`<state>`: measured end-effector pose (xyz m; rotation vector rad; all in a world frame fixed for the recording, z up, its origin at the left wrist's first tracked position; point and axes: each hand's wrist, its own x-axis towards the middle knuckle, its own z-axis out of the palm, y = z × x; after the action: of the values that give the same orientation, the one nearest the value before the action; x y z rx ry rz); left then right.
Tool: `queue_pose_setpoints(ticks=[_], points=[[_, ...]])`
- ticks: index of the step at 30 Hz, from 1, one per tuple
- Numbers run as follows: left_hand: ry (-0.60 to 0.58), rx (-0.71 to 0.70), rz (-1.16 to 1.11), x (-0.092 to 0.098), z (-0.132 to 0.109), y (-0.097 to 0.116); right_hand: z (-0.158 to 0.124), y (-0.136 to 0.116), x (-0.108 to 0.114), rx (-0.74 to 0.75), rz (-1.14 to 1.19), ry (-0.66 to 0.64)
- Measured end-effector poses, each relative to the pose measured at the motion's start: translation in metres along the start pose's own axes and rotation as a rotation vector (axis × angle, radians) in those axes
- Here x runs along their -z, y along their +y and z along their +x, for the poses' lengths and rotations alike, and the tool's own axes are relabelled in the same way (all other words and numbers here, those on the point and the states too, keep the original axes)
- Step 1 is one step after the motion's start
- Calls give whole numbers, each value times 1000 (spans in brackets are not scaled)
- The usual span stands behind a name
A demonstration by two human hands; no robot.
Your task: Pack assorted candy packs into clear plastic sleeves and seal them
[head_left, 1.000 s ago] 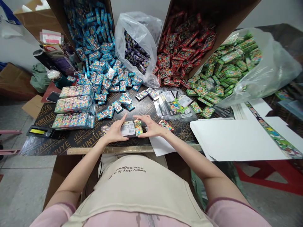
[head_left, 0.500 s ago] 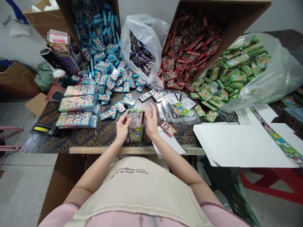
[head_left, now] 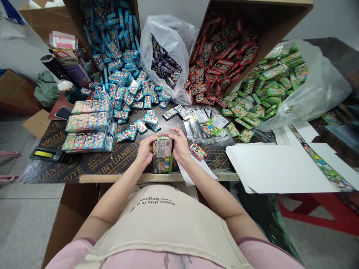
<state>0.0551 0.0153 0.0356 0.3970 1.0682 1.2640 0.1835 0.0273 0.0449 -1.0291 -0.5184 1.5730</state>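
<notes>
Between my two hands, near the table's front edge, is a black and green printed packet [head_left: 163, 157] with a pale label on its upper part. My left hand [head_left: 146, 151] is closed on its left edge, with the thumb along the side. My right hand [head_left: 180, 146] grips the upper right side, its fingers reaching across the top. Right of that hand, a small red box [head_left: 198, 151] lies on a white sheet [head_left: 193, 172]. Beyond, several flat clear packets [head_left: 206, 123] with black and green print lie in a pile.
Blue boxes [head_left: 123, 71] spill from a carton on the left, red boxes [head_left: 210, 74] from another. Clear bags hold purple packs [head_left: 165, 63] and green boxes [head_left: 275, 86]. Stacked filled packets [head_left: 86, 127] stand left, beside a black tray [head_left: 50, 154]. White card sheets [head_left: 269, 168] overhang the right edge.
My right hand has closed in on the packet and now grips its upper right side. The packet has shifted slightly and turned straighter, while the whole view has moved a little.
</notes>
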Motion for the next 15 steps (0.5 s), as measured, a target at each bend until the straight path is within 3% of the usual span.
queue_pose_setpoints(ticks=[4, 6, 8, 11, 13, 15], points=[[-50, 50, 46, -4, 9, 11, 3, -4, 7, -60, 69, -50], [-50, -51, 61, -7, 11, 10, 7, -4, 10, -96, 13, -78], [-12, -259, 111, -10, 9, 5, 11, -3, 14, -91, -55, -99], [31, -550, 249, -10, 6, -2, 12, 1, 18, 85, -163, -91], [26, -576, 333, -9, 6, -1, 11, 3, 22, 220, -255, -66], [-1, -494, 381, -6, 9, 6, 10, 2, 26, 289, -339, -44]])
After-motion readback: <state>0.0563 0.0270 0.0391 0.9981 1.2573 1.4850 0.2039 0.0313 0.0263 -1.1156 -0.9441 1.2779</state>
